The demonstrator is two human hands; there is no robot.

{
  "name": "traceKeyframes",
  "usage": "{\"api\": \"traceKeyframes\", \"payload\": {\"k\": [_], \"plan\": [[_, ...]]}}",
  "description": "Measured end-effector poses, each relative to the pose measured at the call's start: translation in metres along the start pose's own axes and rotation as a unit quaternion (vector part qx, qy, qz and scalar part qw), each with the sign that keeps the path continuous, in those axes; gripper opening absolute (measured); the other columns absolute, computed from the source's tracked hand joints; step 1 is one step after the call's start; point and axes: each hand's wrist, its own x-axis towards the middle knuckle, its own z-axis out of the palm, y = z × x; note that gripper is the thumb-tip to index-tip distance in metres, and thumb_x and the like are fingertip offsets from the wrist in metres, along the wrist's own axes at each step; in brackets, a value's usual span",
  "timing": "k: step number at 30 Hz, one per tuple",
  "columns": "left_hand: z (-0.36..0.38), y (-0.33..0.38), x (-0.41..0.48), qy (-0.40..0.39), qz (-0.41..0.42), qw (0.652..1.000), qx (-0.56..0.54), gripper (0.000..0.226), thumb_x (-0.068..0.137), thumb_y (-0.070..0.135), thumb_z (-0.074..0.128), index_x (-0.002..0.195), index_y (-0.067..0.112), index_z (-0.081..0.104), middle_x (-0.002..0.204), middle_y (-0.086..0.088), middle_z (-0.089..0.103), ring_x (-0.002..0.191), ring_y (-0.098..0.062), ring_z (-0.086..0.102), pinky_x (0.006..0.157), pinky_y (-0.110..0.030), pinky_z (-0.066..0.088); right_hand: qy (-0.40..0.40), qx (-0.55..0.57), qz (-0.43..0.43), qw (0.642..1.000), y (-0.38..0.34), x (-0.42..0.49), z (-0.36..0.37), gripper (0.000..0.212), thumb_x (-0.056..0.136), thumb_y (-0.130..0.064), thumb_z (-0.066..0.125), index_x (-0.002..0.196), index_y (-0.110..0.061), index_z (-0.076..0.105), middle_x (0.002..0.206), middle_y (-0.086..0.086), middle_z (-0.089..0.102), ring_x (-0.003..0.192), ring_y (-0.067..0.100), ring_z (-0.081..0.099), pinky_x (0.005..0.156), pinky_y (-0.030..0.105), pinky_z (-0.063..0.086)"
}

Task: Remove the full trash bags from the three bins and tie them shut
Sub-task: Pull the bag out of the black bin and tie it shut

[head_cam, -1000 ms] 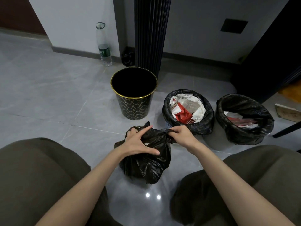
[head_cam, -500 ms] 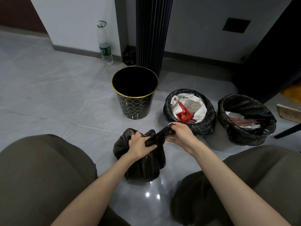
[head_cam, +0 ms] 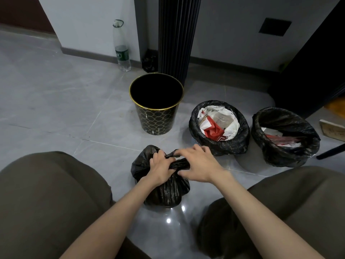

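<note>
Head view: grey floor (head_cam: 56,109), me crouched over it. Black-and-gold bin (head_cam: 156,116) stands ahead. Middle bin (head_cam: 220,146) and right bin (head_cam: 285,157) sit beside it, both lined and holding trash. Black trash bag (head_cam: 164,191) sits on the floor between my knees. My left hand (head_cam: 160,169) grips its gathered neck, my right hand (head_cam: 197,165) pinches the twisted end. Bottle (head_cam: 121,51) stands by the wall.

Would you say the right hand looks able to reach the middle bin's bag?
Probably yes: the middle bag lies just beyond the right hand, nothing between, though it holds the floor bag.
</note>
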Motion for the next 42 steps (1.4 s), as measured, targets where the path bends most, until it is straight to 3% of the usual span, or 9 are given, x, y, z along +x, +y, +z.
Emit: {"api": "traceKeyframes", "payload": {"k": [8,20,23,26,29,34,37,40,42], "plan": [[-0.003,0.001,-0.003,0.009,-0.003,0.999,-0.047,0.033,0.084,0.045,0.060,0.114,0.033,0.060,0.098,0.001,0.027,0.104,-0.024,0.030,0.083,-0.028,0.022,0.100,-0.086,-0.011,0.991,-0.001,0.007,0.014,0.029,0.099,-0.035,0.039,0.101,-0.027,0.067,0.097,-0.001,0.071,0.093,0.025,0.062,0.086,0.036,0.034],[-0.009,0.008,-0.004,-0.019,-0.022,0.999,-0.032,0.070,0.048,0.054,0.081,0.110,0.039,0.053,0.102,0.001,0.027,0.104,-0.023,0.028,0.093,-0.034,0.027,0.129,0.294,0.141,0.936,0.000,0.017,0.014,0.030,0.095,-0.021,0.052,0.084,0.001,0.069,0.082,0.013,0.070,0.080,0.022,0.061,0.078,0.038,0.046],[-0.008,0.008,-0.009,-0.005,0.004,1.000,-0.018,0.079,0.045,0.068,0.077,0.115,0.046,0.051,0.100,0.001,0.029,0.100,-0.021,0.029,0.094,-0.034,0.028,0.092,0.533,0.253,0.802,-0.004,0.022,0.016,0.032,0.097,-0.013,0.048,0.072,0.006,0.055,0.073,0.019,0.058,0.064,0.023,0.060,0.069,0.044,0.058],[0.001,0.012,-0.011,0.077,-0.034,0.996,-0.040,0.065,0.054,0.073,0.069,0.108,0.038,0.056,0.099,0.001,0.034,0.099,-0.019,0.033,0.091,-0.032,0.029,0.050,0.799,0.318,0.507,-0.013,0.023,0.002,0.016,0.099,0.001,0.039,0.096,0.008,0.053,0.096,0.026,0.061,0.085,0.030,0.069,0.053,0.029,0.059],[0.009,0.010,-0.007,0.155,-0.063,0.985,-0.049,0.045,0.079,0.054,0.060,0.111,0.023,0.058,0.106,-0.004,0.042,0.105,-0.024,0.039,0.086,-0.031,0.026,0.005,0.878,0.336,0.342,-0.012,0.021,-0.008,0.029,0.101,0.000,0.033,0.128,0.010,0.040,0.128,0.031,0.053,0.125,0.036,0.051,0.088,0.028,0.052],[0.009,0.010,-0.005,0.139,-0.058,0.988,-0.029,0.028,0.088,0.039,0.052,0.106,0.020,0.059,0.108,-0.005,0.038,0.105,-0.027,0.037,0.087,-0.031,0.027,-0.008,0.905,0.339,0.258,-0.004,0.018,-0.017,0.031,0.101,0.001,0.032,0.089,0.021,0.053,0.066,0.034,0.065,0.079,0.035,0.067,0.075,0.037,0.054],[0.008,0.008,-0.003,0.103,-0.041,0.993,-0.041,0.025,0.089,0.042,0.053,0.099,0.022,0.064,0.100,0.000,0.029,0.104,-0.025,0.034,0.082,-0.028,0.022,0.032,0.920,0.347,0.180,0.010,0.021,-0.011,0.044,0.101,0.000,0.029,0.077,0.026,0.056,0.065,0.035,0.062,0.056,0.042,0.066,0.056,0.038,0.058],[0.008,0.007,-0.002,0.074,0.000,0.996,-0.039,0.026,0.090,0.045,0.051,0.101,0.024,0.063,0.098,0.003,0.026,0.101,-0.022,0.032,0.081,-0.028,0.022,0.059,0.937,0.323,0.122,0.018,0.023,0.001,0.044,0.102,-0.002,0.024,0.094,0.032,0.051,0.085,0.036,0.064,0.083,0.044,0.067,0.076,0.036,0.057],[0.009,0.007,-0.003,0.069,0.025,0.997,-0.029,0.025,0.092,0.042,0.050,0.104,0.022,0.060,0.099,0.003,0.026,0.101,-0.021,0.032,0.081,-0.027,0.022,0.077,0.931,0.323,0.152,0.016,0.023,0.011,0.038,0.104,-0.007,0.020,0.126,0.018,0.038,0.120,0.026,0.061,0.119,0.039,0.056,0.101,0.038,0.046]]}}
